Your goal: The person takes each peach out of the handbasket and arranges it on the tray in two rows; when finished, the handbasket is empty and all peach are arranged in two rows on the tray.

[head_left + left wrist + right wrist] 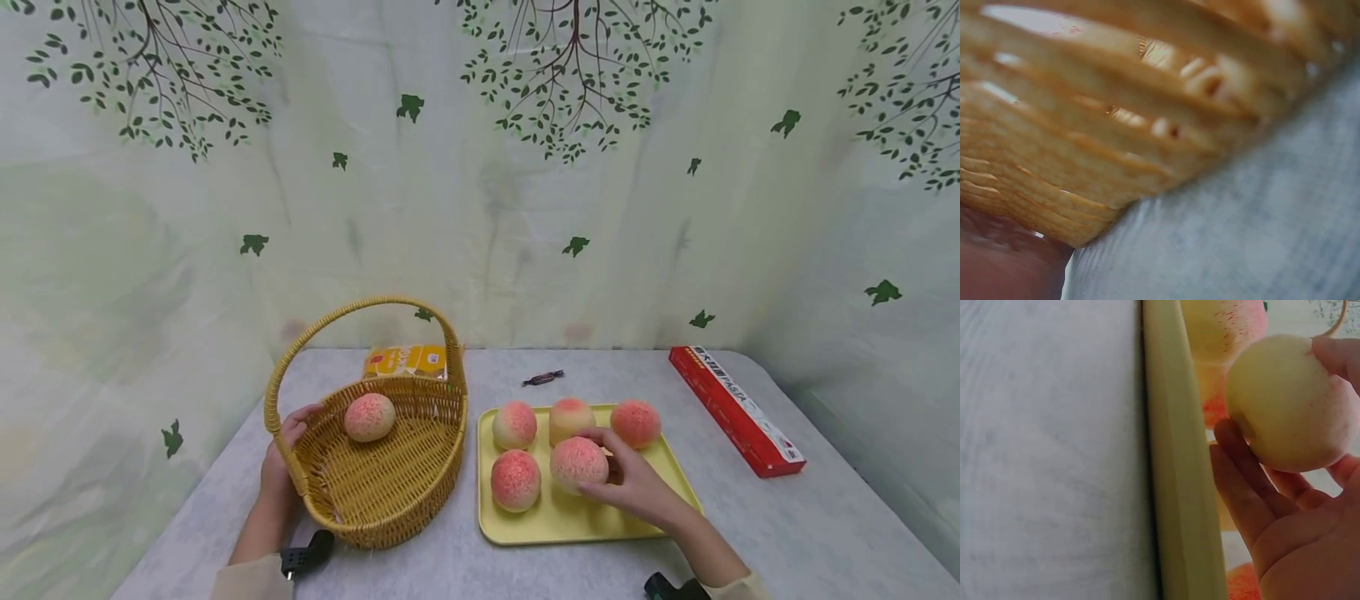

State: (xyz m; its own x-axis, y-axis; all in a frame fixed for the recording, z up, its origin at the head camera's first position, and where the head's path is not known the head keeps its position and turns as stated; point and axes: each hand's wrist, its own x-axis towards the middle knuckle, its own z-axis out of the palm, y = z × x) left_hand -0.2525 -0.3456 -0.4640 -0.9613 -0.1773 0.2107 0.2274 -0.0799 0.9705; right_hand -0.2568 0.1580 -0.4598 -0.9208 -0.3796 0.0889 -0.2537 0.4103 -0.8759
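My right hand [637, 479] holds a pink-and-cream peach [578, 465] over the front of a yellow tray [600, 533], thumb and fingers around its sides. In the right wrist view, the pale side of this peach [1291, 403] faces the camera. Several other peaches sit on the tray, among them one at front left [515, 481] and one at back right [635, 423]. My left hand [279, 462] rests against the left outer side of a woven basket [375, 492], fingers along the wall below the handle. One peach [370, 417] lies inside the basket.
Behind the basket is a yellow-orange packet [407, 361]. A small dark wrapped candy [543, 378] lies behind the tray. At the right stands a long red box [738, 408] marked PASTA. The basket's tall arched handle [367, 304] rises above it.
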